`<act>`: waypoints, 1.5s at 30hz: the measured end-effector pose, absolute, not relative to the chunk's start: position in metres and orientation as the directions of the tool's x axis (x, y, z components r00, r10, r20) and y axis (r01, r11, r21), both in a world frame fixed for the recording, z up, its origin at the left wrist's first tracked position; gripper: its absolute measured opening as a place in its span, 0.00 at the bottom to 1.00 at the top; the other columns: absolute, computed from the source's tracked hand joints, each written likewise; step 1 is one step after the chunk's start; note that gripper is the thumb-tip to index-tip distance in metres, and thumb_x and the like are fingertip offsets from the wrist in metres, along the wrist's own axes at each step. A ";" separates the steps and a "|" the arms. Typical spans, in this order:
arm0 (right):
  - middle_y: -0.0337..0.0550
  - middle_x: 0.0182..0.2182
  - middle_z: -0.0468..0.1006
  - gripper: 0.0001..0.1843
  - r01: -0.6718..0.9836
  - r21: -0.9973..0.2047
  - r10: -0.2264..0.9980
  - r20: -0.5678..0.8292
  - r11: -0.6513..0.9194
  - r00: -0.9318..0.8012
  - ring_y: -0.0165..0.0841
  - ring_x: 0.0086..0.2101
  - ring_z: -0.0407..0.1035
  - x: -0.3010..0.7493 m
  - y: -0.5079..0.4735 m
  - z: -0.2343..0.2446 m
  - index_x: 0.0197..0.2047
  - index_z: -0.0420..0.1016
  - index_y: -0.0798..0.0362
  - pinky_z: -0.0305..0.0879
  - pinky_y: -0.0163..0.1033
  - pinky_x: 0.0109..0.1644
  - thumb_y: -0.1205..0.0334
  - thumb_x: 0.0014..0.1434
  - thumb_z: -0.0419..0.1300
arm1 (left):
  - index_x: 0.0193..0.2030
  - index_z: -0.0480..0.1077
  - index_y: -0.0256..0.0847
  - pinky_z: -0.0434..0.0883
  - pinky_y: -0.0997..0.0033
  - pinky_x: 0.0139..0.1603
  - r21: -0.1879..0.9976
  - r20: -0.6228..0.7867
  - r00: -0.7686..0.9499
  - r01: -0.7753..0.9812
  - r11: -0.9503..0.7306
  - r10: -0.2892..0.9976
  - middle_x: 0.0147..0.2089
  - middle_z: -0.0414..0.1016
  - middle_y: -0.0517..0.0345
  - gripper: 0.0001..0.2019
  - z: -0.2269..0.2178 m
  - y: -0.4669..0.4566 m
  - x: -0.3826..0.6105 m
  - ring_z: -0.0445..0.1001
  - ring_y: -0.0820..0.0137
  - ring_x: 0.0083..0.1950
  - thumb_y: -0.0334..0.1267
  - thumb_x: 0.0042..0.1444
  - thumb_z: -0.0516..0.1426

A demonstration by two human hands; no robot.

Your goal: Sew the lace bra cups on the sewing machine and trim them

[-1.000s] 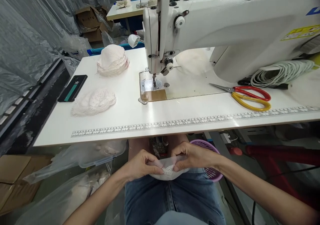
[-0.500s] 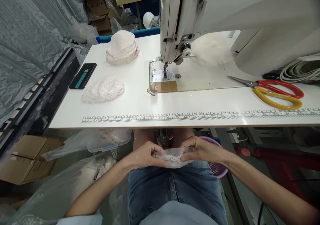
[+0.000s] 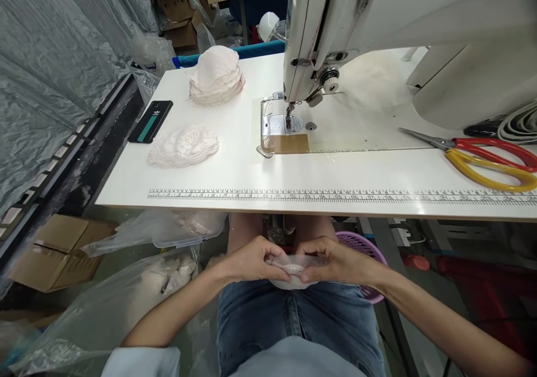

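Observation:
Over my lap, below the table edge, a small piece of white lace fabric (image 3: 292, 279) is pinched from both sides. My left hand (image 3: 259, 260) is closed on its left part, thumb toward me. My right hand (image 3: 325, 260) grips the right part between thumb and fingers. Sheer cloth shows around the fingers, and a bumpy lace strip runs between the thumbs. On the table lie a lace piece (image 3: 184, 146) and, behind it, a stack of pale fabric cups (image 3: 217, 75) with frayed edges.
A sewing machine (image 3: 308, 47) stands on the white table (image 3: 235, 175), its needle over the metal plate. Scissors (image 3: 482, 156) with red and yellow handles lie at right, a black phone (image 3: 150, 121) at left. A purple basket (image 3: 364, 248) and plastic bags (image 3: 126, 293) are below.
My hands have drawn closer together, and the lace fabric between them is bunched more. The view has shifted a little, so the table and machine appear farther right.

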State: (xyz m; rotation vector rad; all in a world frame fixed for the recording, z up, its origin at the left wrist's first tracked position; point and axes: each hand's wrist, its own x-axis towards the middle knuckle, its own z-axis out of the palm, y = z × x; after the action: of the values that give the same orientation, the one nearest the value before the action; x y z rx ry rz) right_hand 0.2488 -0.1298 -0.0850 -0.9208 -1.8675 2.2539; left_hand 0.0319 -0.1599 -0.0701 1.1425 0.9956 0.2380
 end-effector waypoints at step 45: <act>0.42 0.33 0.72 0.17 0.279 -0.959 0.335 -0.282 -0.060 -0.899 0.31 0.32 0.68 0.249 -0.135 -0.078 0.35 0.77 0.55 0.60 0.33 0.33 0.49 0.56 0.59 | 0.31 0.79 0.37 0.66 0.76 0.35 0.758 -0.631 0.516 0.256 0.599 0.579 0.29 0.78 0.59 0.07 -0.074 -0.177 0.018 0.70 0.73 0.30 0.33 0.42 0.63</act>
State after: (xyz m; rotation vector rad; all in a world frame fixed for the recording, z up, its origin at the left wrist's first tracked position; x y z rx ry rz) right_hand 0.2495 -0.1345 -0.0781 -0.6939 -2.1257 2.1484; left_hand 0.0185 -0.1768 -0.0740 0.9482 1.0471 0.2332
